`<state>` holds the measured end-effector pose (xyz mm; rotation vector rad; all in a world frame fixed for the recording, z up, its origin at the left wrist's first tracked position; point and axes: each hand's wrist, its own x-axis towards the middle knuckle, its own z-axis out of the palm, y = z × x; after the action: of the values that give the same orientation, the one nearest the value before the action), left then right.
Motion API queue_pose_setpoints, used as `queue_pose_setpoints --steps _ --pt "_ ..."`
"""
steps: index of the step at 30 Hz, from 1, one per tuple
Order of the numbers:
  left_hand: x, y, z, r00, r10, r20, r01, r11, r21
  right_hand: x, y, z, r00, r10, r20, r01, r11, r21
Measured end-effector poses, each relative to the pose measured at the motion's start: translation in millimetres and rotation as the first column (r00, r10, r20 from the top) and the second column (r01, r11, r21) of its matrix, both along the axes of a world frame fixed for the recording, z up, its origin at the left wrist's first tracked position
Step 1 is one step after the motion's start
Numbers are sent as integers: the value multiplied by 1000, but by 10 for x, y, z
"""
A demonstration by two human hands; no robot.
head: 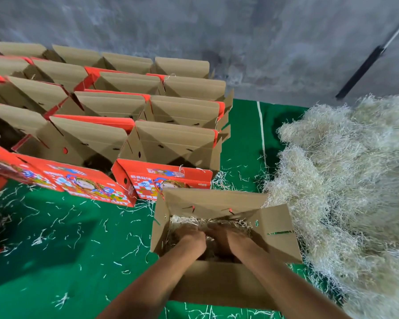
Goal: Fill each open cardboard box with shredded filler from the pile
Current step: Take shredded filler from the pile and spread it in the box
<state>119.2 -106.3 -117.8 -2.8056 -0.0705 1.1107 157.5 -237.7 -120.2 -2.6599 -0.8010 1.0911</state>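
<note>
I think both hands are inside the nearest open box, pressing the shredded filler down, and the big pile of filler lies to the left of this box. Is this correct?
Not quite. The head view shows the pile lying to the right of the nearest box, not the left. The rest holds: the left hand and right hand are both inside it, on the filler.

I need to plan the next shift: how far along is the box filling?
Done: nothing can be confirmed; the rows of open boxes behind show dark insides, contents hidden. In hand: both hands, left hand and right hand, press filler into the near box. Left: a large filler pile remains.
</note>
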Motion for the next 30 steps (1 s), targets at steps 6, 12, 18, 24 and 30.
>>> queue_pose_setpoints --steps 6,12,18,24,30 --pt "1 154 -124 998 -11 -61 15 998 64 -24 38 -108 992 84 95 -30 884 -467" --pt "97 249 1 993 92 -77 -94 995 -34 111 -166 81 996 64 68 -43 963 -265" --pt "197 130 259 966 245 84 -200 911 -361 192 -83 218 978 -207 34 205 977 55" --pt "-70 102 -99 866 344 -364 -442 865 -236 -73 -95 -32 919 -163 -359 43 946 -321" --pt "49 114 105 929 144 -341 -217 959 -184 -43 -30 0 962 -168 -216 106 956 -273"
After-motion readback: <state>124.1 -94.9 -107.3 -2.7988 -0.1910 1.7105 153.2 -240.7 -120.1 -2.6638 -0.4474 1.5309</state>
